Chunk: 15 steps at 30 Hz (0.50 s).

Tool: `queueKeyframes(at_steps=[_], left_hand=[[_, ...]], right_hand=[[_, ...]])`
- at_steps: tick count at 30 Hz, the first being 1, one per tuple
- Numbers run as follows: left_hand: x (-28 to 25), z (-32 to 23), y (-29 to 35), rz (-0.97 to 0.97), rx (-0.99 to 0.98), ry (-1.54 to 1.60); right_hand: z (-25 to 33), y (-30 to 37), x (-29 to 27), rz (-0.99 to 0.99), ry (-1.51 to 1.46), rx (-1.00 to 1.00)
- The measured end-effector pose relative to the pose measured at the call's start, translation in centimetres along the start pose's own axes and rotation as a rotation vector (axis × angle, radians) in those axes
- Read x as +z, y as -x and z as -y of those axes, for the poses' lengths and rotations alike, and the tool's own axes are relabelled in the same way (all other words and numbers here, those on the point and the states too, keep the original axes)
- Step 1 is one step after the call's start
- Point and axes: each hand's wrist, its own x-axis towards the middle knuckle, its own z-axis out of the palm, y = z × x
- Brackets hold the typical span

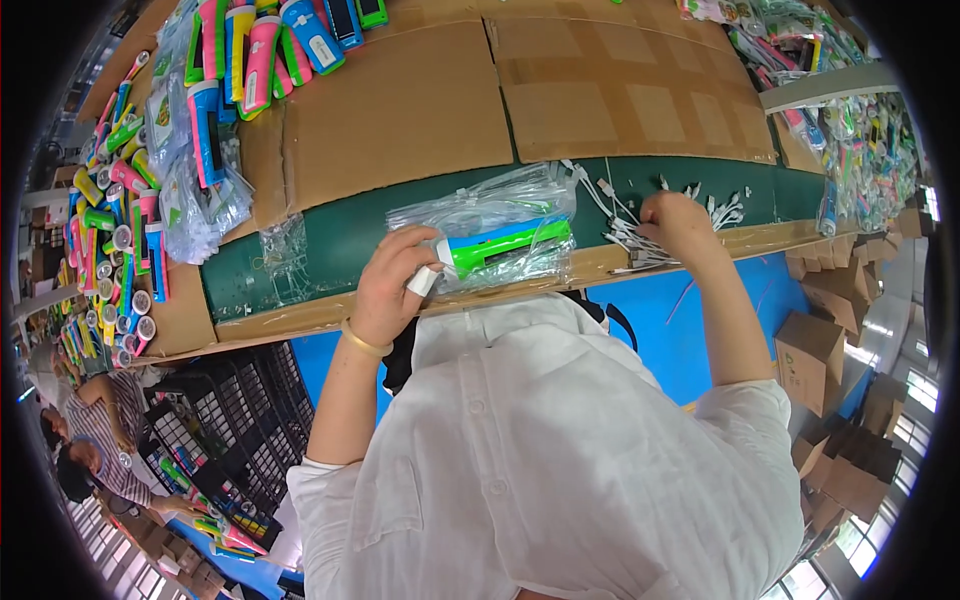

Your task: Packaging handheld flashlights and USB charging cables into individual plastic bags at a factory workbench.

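Note:
My left hand, with a yellow band on its wrist, is closed around the white end of a green and blue flashlight. The flashlight lies sideways near the table's front edge, and a dark panel shows along its side. Clear plastic bags lie behind and around it; whether it is inside one I cannot tell. To the right, my right hand reaches into a heap of short white charging cables. Its fingers are bent together at the cables, and their tips are partly hidden.
Flat cardboard sheets cover the table's far part, over a green top. Colourful flashlights pile up at the far left, with more along the left side. Bagged flashlights heap at the right. Cardboard boxes and black crates stand below.

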Motion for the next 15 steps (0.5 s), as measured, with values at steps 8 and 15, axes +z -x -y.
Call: queueKeyframes(at_steps=[8,15], left_hand=[[0.3,-0.6,0.6,-0.025,0.028,-0.02],[0.9,-0.7,0.8,-0.064,-0.033,-0.059]], right_hand=[[-2.1,0.8,-2.1,-0.169,-0.475,0.021],[2.8,2.5,-8.8,-0.312,-1.146,-0.341]])
